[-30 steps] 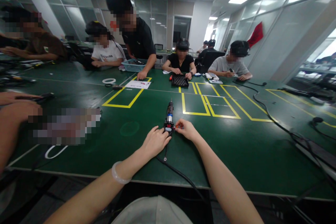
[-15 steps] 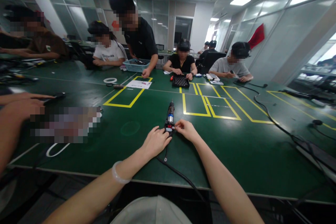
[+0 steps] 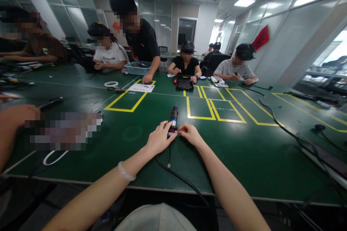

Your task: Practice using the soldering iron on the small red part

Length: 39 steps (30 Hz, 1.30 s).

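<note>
A small black tool with a blue band and a red base [image 3: 173,120] lies on the green table [image 3: 238,151], its tip pointing away from me. A black cable [image 3: 179,177] runs from its near end toward me. My left hand [image 3: 158,139] rests against the tool's near end on the left, fingers curled on it. My right hand [image 3: 189,133] pinches at the same end from the right; whatever sits in the pinch is too small to make out. A pale bangle [image 3: 125,171] circles my left wrist.
Yellow tape rectangles [image 3: 214,110] mark the table beyond the tool. Farther off are a black tray [image 3: 184,84], a white sheet [image 3: 141,87], a blue basket [image 3: 138,67] and several seated people. Another person's arm [image 3: 16,122] lies at left. Cables [image 3: 295,135] trail at right.
Both hands stay at the tool's near end. My left fingers have shifted a little further up onto it; the view has drifted slightly.
</note>
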Each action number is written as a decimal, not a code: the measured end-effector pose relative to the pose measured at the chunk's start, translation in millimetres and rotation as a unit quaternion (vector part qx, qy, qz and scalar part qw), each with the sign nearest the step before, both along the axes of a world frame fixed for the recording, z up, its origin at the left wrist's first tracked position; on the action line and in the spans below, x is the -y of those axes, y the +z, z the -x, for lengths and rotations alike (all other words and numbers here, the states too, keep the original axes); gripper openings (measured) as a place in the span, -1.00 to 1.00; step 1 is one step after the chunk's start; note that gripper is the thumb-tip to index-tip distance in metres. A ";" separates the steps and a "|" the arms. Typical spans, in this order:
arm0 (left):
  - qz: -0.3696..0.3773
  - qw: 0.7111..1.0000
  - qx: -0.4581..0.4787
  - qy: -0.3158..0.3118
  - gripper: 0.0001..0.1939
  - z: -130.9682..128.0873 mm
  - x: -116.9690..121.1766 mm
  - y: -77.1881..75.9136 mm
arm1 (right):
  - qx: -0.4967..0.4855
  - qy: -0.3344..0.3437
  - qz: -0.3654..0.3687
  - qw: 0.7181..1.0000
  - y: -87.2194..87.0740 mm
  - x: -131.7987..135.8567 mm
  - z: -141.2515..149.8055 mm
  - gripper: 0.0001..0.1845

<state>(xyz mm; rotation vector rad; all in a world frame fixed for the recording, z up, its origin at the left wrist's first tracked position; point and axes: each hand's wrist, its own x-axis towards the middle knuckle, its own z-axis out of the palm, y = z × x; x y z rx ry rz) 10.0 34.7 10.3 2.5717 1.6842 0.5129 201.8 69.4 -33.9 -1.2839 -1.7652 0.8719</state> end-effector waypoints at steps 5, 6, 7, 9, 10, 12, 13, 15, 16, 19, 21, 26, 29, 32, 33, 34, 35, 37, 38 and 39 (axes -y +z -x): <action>0.048 0.998 -0.019 -0.043 -0.43 -18.6 -26.9 -2.4 | -0.003 0.016 -0.004 1.000 -7.1 -4.8 -5.9 -0.75; 0.054 0.997 -0.028 -0.045 -0.47 -23.1 -30.4 -3.1 | -0.011 0.018 0.006 1.000 -9.8 -6.6 -6.9 -0.71; 0.056 0.997 -0.038 -0.041 -0.52 -27.2 -32.9 -3.7 | -0.020 0.013 0.016 1.000 -12.4 -8.2 -7.7 -0.69; 0.051 0.997 -0.052 -0.027 -0.57 -33.5 -35.4 -4.6 | -0.031 0.003 0.032 0.999 -16.0 -10.7 -8.3 -0.67; 0.045 0.997 -0.055 -0.019 -0.59 -35.3 -35.6 -4.9 | -0.035 -0.002 0.033 0.999 -16.7 -11.3 -8.3 -0.67; 0.036 0.998 -0.056 -0.007 -0.63 -35.8 -35.1 -4.6 | -0.040 -0.004 0.027 0.999 -16.0 -11.0 -8.1 -0.69; 0.033 0.998 -0.056 -0.006 -0.66 -34.6 -34.7 -4.1 | -0.041 -0.002 0.024 0.999 -14.8 -10.3 -8.1 -0.70; 0.034 0.998 -0.056 -0.007 -0.70 -29.8 -33.8 -2.6 | -0.040 0.001 0.026 0.999 -12.0 -8.3 -8.1 -0.73; 0.036 0.998 -0.055 -0.007 -0.72 -26.5 -33.4 -1.9 | -0.037 0.002 0.030 0.999 -10.7 -7.2 -8.2 -0.75; 0.042 0.998 -0.050 -0.004 -0.73 -13.7 -31.9 -0.2 | -0.030 0.002 0.034 0.999 -7.9 -4.3 -8.3 -0.79; 0.046 0.998 -0.047 0.000 -0.73 -2.7 -30.5 0.6 | -0.029 0.003 0.030 0.999 -6.7 -2.9 -8.0 -0.81; 0.069 0.996 -0.061 0.017 -0.69 37.7 -27.7 3.7 | -0.019 0.009 0.027 0.999 -3.6 -0.3 -7.0 -0.84; 0.080 0.993 -0.078 0.035 -0.66 71.3 -29.1 6.1 | -0.009 0.009 0.021 1.000 -1.8 0.5 -6.7 -0.84; 0.086 0.990 -0.095 0.057 -0.64 109.8 -34.6 7.6 | -0.003 0.014 0.018 1.000 -0.7 0.4 -6.2 -0.85; 0.086 0.989 -0.102 0.063 -0.64 123.2 -37.4 7.9 | -0.002 0.015 0.016 1.000 -0.5 0.4 -5.9 -0.85; 0.085 0.988 -0.109 0.067 -0.63 136.7 -40.5 8.2 | 0.000 0.015 0.014 1.000 -0.4 0.4 -5.5 -0.85; 0.085 0.987 -0.117 0.071 -0.63 150.0 -43.8 8.5 | 0.001 0.015 0.013 1.000 -0.4 0.4 -5.0 -0.85; 0.084 0.985 -0.128 0.077 -0.62 175.4 -50.2 9.4 | 0.005 0.013 0.009 1.000 -0.5 0.8 -4.1 -0.85; 0.082 0.985 -0.126 0.083 -0.62 187.0 -53.1 10.0 | 0.006 0.013 0.007 1.000 -0.5 1.1 -3.5 -0.85; 0.077 0.986 -0.116 0.094 -0.62 197.7 -55.6 10.8 | 0.009 0.013 0.006 1.000 -0.5 1.4 -3.0 -0.85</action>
